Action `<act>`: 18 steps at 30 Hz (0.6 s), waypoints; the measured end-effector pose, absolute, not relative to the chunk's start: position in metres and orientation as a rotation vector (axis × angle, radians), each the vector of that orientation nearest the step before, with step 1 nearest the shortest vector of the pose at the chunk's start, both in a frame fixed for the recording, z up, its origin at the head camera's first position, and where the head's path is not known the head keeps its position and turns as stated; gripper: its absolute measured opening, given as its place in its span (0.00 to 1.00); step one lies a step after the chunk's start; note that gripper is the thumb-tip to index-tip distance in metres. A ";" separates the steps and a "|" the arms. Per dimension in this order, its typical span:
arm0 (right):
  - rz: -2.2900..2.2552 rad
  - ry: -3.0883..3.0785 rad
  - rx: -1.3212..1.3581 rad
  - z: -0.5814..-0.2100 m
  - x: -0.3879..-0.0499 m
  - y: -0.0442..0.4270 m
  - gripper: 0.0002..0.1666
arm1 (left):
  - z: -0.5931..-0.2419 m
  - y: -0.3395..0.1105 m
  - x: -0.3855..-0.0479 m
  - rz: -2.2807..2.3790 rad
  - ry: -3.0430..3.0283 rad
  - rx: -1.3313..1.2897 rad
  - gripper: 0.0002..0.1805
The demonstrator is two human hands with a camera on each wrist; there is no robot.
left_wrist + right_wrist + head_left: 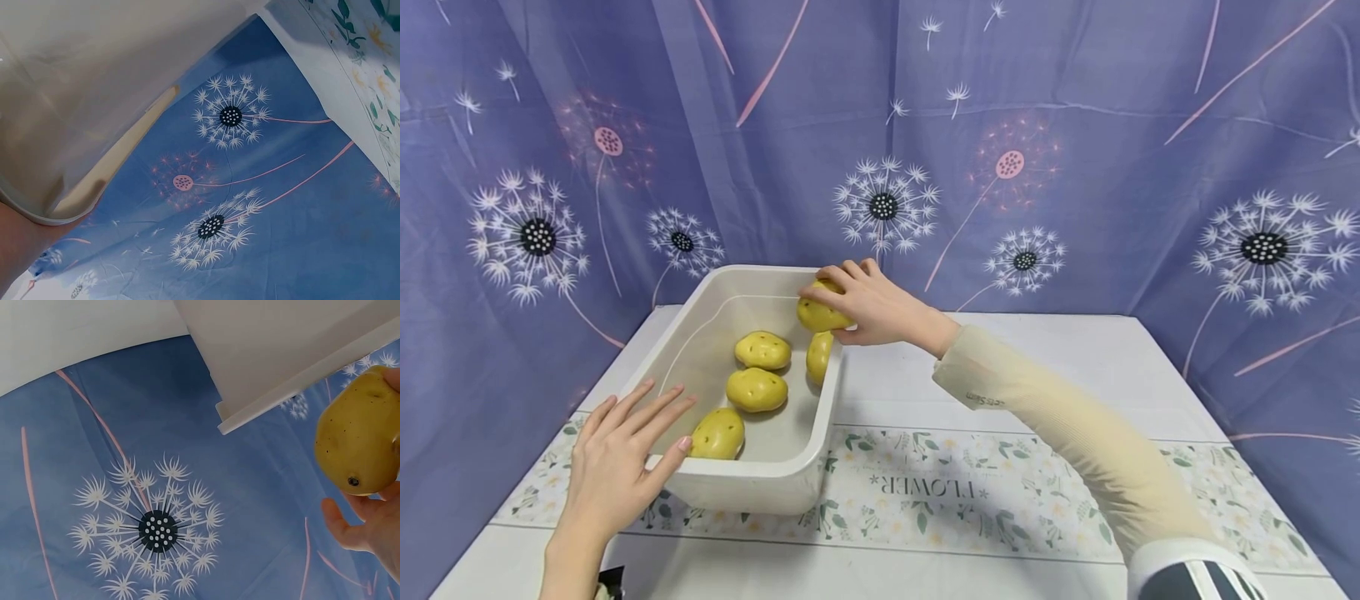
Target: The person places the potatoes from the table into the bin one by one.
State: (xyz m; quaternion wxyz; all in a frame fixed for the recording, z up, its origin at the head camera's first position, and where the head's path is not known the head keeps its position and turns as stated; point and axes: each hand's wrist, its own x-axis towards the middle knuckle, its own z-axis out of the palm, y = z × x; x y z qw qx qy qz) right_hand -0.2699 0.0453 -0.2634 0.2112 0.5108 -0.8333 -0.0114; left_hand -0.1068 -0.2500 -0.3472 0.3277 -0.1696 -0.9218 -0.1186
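My right hand [880, 307] grips a yellow potato [817, 315] by the far right rim of a white plastic tub [745, 482]. In the right wrist view that potato [359, 434] shows small dark pits, with the fingers [350, 531] partly in sight. Several more potatoes lie in the tub: two near its middle [757, 390], one by the near wall [718, 433] and one against the right wall [818, 358], partly hidden. With its fingers spread and fairly straight, my left hand [613, 467] rests at the tub's near left rim.
Under the tub is a white table [1000, 400] with a printed flower band [925, 483] across it. A purple-blue dandelion curtain [790, 167] encloses the back and sides.
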 end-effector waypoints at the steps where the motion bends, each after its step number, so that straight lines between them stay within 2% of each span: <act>1: -0.040 -2.318 1.417 -0.263 -0.270 0.044 0.35 | -0.347 -0.250 -0.107 -0.310 -2.413 -0.444 0.22; 18: -0.084 -2.357 1.406 -0.262 -0.276 0.019 0.36 | -0.345 -0.250 -0.107 -0.319 -2.402 -0.442 0.22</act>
